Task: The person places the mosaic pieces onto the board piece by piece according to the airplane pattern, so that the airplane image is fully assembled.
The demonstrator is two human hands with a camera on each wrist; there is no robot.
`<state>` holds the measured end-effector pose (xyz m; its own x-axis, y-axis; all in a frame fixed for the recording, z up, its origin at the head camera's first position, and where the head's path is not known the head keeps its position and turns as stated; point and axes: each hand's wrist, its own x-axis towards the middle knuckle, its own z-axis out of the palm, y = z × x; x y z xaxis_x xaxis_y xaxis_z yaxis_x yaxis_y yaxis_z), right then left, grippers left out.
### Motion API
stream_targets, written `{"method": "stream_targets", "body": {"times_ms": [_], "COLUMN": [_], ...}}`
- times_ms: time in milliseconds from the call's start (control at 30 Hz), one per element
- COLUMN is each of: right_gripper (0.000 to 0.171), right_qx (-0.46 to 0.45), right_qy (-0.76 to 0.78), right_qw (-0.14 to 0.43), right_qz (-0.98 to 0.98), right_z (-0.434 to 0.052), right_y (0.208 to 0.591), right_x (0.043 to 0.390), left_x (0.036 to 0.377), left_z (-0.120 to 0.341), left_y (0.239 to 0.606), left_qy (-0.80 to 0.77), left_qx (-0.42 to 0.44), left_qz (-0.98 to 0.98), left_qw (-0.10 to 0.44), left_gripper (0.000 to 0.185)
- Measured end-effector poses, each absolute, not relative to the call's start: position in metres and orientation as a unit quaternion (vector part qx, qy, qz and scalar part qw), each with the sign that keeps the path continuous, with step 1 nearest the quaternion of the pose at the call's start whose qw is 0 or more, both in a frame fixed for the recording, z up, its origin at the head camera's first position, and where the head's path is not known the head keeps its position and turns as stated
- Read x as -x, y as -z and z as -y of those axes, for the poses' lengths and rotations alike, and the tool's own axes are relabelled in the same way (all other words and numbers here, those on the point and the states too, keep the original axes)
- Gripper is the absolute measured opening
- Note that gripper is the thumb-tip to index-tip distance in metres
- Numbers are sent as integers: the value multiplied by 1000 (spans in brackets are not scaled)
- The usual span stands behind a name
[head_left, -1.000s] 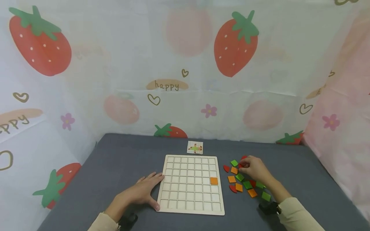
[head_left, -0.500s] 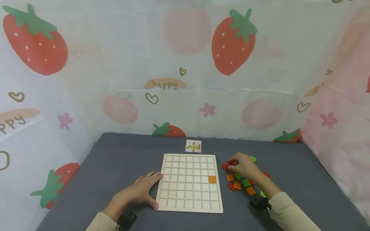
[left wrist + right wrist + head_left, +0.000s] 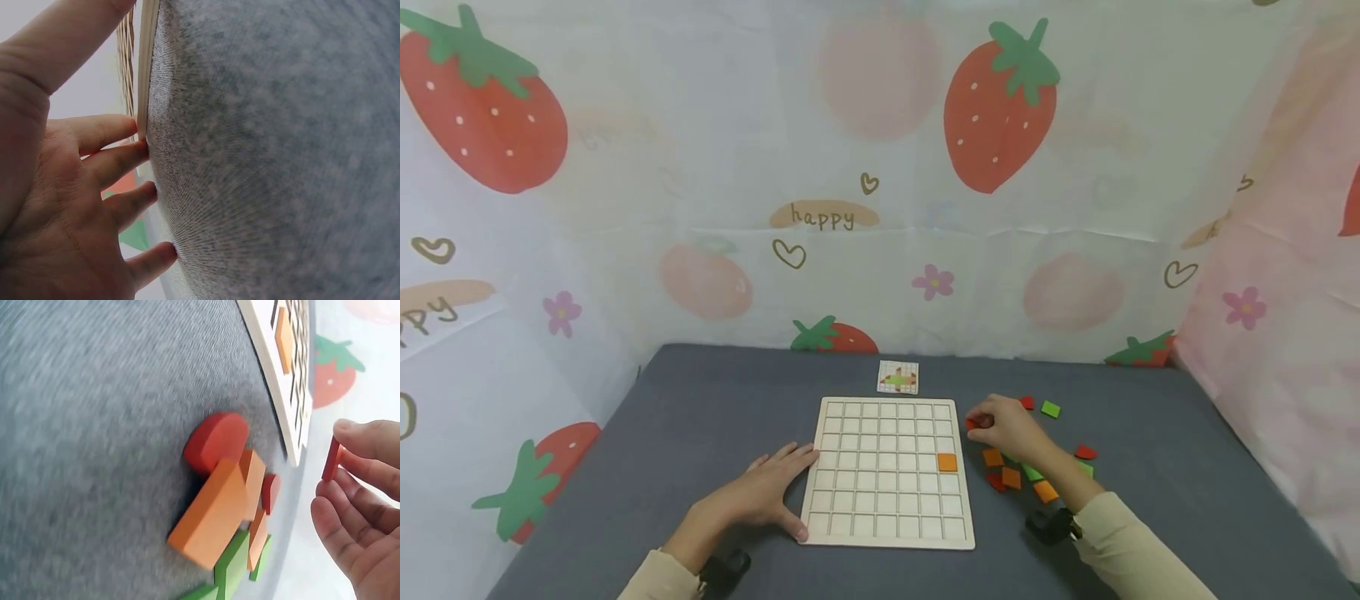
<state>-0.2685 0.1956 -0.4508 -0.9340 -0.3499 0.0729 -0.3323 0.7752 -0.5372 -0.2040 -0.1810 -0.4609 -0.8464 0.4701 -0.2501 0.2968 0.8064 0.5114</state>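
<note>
A pale wooden grid board (image 3: 887, 546) lies on the table, an orange square tile (image 3: 947, 462) set in one cell near its right side. My left hand (image 3: 767, 487) rests at the board's left edge with fingers spread, the thumb near the lower left corner. In the left wrist view its fingertips (image 3: 164, 251) reach down to the cloth beside the edge. My right hand (image 3: 1007, 427) is by the board's upper right edge. Its thumb and fingers pinch a red tile (image 3: 332, 459), seen nearly edge-on in the right wrist view.
Loose orange tiles (image 3: 1011, 477), green tiles (image 3: 1050, 409) and red tiles (image 3: 1086, 452) lie scattered to the right of the board, some under the right forearm. A small card with a coloured pattern (image 3: 898, 377) lies behind the board. Printed cloth surrounds the grey table.
My right hand has moved left from the far part of the tile pile toward the board, carrying the red tile. The left hand keeps its place at the board's edge.
</note>
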Motion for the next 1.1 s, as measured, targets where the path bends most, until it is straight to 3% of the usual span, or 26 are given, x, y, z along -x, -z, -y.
{"method": "stream_targets", "body": {"times_ms": [733,1100], "right_gripper": [22,18], "right_qx": [205,160], "right_qy": [273,255], "right_qw": [19,24], "right_qz": [-940,-953], "right_z": [-163,-149], "right_y": [454,458], "right_x": [265,264], "left_x": [208,207], "left_z": [182,181], "left_y": [465,465], "left_qy": [-225,-225], "left_qx": [-204,-200], "left_qz": [-934,-935], "left_qw": [188,187], "left_gripper": [111,112]}}
